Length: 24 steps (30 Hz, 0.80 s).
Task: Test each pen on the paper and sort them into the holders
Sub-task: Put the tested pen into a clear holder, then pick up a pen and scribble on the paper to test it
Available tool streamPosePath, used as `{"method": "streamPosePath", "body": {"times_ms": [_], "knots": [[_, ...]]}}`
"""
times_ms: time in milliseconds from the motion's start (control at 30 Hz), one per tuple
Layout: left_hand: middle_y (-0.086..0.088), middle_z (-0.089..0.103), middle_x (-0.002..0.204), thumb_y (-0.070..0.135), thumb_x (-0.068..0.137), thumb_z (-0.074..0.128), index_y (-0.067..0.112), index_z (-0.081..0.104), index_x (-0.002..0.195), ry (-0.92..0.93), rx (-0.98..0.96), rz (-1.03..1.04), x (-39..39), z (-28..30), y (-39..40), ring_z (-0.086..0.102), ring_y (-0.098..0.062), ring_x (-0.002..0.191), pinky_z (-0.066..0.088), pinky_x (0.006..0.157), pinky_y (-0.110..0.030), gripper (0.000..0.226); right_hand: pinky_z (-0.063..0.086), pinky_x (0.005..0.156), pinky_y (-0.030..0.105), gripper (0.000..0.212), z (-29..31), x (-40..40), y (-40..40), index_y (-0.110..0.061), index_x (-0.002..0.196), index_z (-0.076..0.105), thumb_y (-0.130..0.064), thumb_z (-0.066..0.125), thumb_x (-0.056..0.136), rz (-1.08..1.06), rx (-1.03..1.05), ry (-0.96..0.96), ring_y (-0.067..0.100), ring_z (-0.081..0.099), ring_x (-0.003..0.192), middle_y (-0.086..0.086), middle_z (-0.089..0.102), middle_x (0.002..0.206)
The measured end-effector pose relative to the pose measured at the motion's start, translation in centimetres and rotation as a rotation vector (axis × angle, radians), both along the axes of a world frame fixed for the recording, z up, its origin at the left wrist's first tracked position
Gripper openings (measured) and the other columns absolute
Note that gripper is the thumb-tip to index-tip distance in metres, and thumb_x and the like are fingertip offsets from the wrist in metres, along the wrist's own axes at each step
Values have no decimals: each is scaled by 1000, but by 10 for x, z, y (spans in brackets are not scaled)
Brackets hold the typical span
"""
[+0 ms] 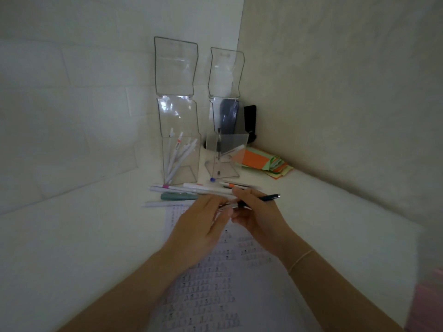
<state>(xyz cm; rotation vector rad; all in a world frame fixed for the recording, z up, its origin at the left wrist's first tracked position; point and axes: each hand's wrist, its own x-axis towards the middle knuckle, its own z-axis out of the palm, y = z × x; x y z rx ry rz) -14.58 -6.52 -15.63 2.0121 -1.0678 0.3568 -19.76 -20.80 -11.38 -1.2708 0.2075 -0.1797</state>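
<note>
Both of my hands meet over the top of the printed paper [215,283]. My right hand [259,216] grips a dark pen [268,198] whose silver tip points right. My left hand [203,224] pinches the pen's clear other end. Several loose pens [191,189] lie in a row just beyond my hands, among them a teal one [177,196]. The left clear holder [179,149] contains several white pens. The right clear holder [221,152] contains one dark pen.
A stack of orange and green paper notes [263,161] lies right of the holders. A black object [250,123] stands behind the right holder in the wall corner. Both holders have tall clear lids flipped up. A pink thing shows at the lower right edge.
</note>
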Motion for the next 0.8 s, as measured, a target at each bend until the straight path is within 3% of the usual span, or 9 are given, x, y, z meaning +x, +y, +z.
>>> {"method": "streamPosePath", "body": {"times_ms": [133, 233, 367, 500, 633, 733, 800], "knots": [[16, 60, 83, 62, 89, 30, 30, 53, 97, 30, 45, -30, 2, -1, 2, 56, 1, 75, 46, 69, -19, 41, 55, 61, 27, 26, 4, -6, 2, 14, 95, 62, -11, 59, 89, 138, -143, 3, 24, 67, 70, 19, 68, 82], [18, 47, 60, 56, 91, 33, 39, 41, 80, 20, 68, -44, 0, 1, 3, 49, 3, 58, 34, 57, -10, 22, 58, 60, 32, 25, 14, -10, -7, 7, 87, 66, -15, 54, 92, 170, -79, 57, 26, 69, 68, 18, 68, 79], [9, 47, 56, 60, 88, 27, 37, 34, 70, 35, 116, -37, -1, 4, 3, 51, -7, 56, 36, 52, -17, 30, 59, 61, 33, 35, 30, -15, -30, 6, 77, 67, -22, 53, 92, 140, -29, 126, 31, 71, 70, 27, 70, 83], [9, 51, 66, 47, 95, 30, 24, 45, 75, 24, 123, 41, 3, -4, 2, 49, -7, 62, 40, 60, -25, 34, 59, 57, 30, 40, 30, -25, -50, -1, 66, 70, -27, 53, 91, 23, 51, 120, 24, 70, 62, 22, 71, 82], [6, 58, 85, 43, 88, 33, 21, 65, 91, -130, 232, 101, 11, -18, 2, 52, -12, 79, 35, 72, -28, 39, 57, 58, 29, 21, 19, -40, -60, -2, 67, 66, -16, 63, 82, -11, 80, 123, 23, 67, 63, 18, 68, 76], [4, 60, 91, 37, 88, 54, 23, 70, 97, -112, 280, 139, 11, -19, 2, 56, -17, 86, 39, 78, -33, 22, 50, 54, 21, 19, 10, -49, -62, -5, 59, 58, -9, 67, 75, -10, 65, 88, 18, 53, 58, 12, 56, 67], [1, 62, 100, 34, 88, 58, 21, 68, 106, -99, 302, 185, 8, -19, 0, 56, -20, 94, 37, 85, -36, 24, 48, 50, 21, 25, 3, -54, -63, -6, 57, 54, -9, 65, 80, -61, 113, 103, 17, 49, 55, 10, 55, 64]]}}
